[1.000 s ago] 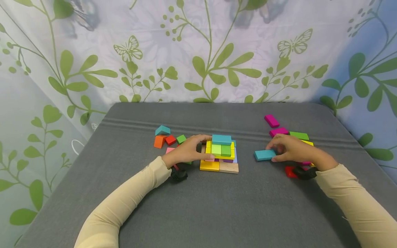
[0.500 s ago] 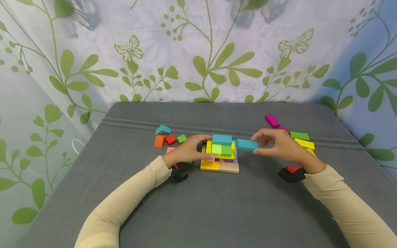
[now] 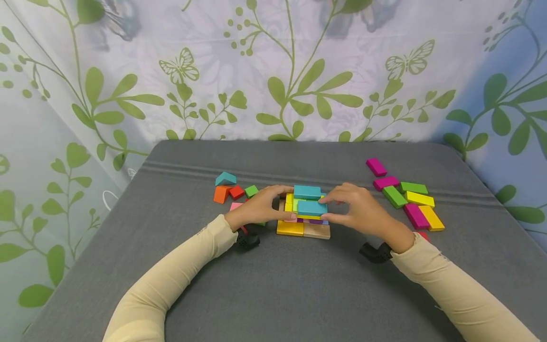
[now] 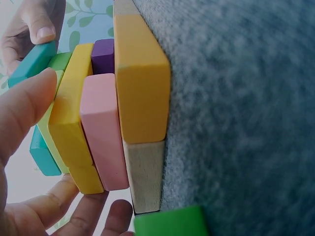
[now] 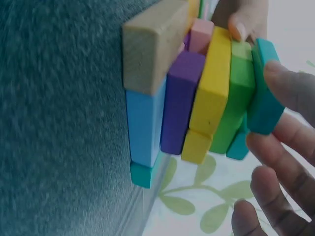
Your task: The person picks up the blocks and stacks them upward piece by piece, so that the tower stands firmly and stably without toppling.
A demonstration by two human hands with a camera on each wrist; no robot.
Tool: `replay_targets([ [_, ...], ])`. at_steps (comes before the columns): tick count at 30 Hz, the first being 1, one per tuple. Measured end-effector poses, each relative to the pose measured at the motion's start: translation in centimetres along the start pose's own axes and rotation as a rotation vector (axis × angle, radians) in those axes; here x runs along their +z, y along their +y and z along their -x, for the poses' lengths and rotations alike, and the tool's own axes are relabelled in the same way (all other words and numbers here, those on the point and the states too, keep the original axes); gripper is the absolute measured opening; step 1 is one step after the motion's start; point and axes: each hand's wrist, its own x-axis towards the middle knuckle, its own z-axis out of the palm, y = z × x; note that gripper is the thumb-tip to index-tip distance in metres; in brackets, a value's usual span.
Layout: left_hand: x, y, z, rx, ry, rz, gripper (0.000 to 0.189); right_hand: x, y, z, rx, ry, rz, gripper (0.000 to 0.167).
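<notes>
A layered stack of colourful wooden blocks (image 3: 291,229) stands at mid-table. My left hand (image 3: 261,207) spans its left side, thumb at the near face and fingers at the far face. With thumb and fingers, my right hand (image 3: 363,211) pinches the right end of a teal rectangular block (image 3: 311,208), flat over the near half of the top. Another teal block (image 3: 306,192) lies along the top's far side. In the right wrist view the held teal block (image 5: 265,101) sits close over the green block (image 5: 234,98). The left thumb (image 4: 29,108) overlaps the light green layer.
Right of the stack lie loose magenta (image 3: 415,216), green (image 3: 394,196) and yellow blocks (image 3: 419,198). To the left are an orange block (image 3: 221,194), a red block (image 3: 236,192), a green block (image 3: 251,191) and a teal triangular block (image 3: 225,178). A patterned curtain (image 3: 239,71) hangs behind the table.
My right hand has lifted the teal block from the table at the right and carried it left onto the top of the stack. My left hand has stayed at the stack.
</notes>
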Motion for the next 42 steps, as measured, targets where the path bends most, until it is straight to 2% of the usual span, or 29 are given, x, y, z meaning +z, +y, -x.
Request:
replay_targets([
  [9, 0.0, -0.1, 0.0, 0.009, -0.003, 0.007, 0.080, 0.8, -0.3, -0.6, 0.026, 0.038, 0.074, 0.036],
  [15, -0.1, -0.1, -0.1, 0.003, -0.005, -0.001, 0.082, 1.0, -0.3, -0.8, 0.063, 0.040, 0.063, 0.034],
  [18, -0.2, 0.0, -0.1, 0.012, 0.006, 0.016, 0.084, 1.0, -0.2, -0.9, 0.098, 0.039, 0.032, 0.036],
  [21, -0.3, 0.1, 0.0, 0.032, 0.033, 0.047, 0.085, 0.8, 0.0, -0.9, 0.159, 0.021, -0.030, 0.044],
  [27, -0.4, 0.3, 0.3, 0.075, 0.076, 0.064, 0.080, 0.5, 1.1, -0.7, 0.268, -0.068, -0.182, 0.064],
  [32, -0.3, 0.2, 0.2, 0.097, 0.094, 0.066, 0.076, 0.5, 1.9, -0.4, 0.327, -0.103, -0.280, 0.060],
  [38, -0.1, 0.2, 0.2, 0.100, 0.108, 0.062, 0.074, 0.7, 1.9, -0.3, 0.370, -0.115, -0.295, 0.056],
  [42, -0.1, 0.2, 0.3, 0.094, 0.112, 0.053, 0.073, -0.1, 2.3, -0.4, 0.394, -0.138, -0.301, 0.057],
])
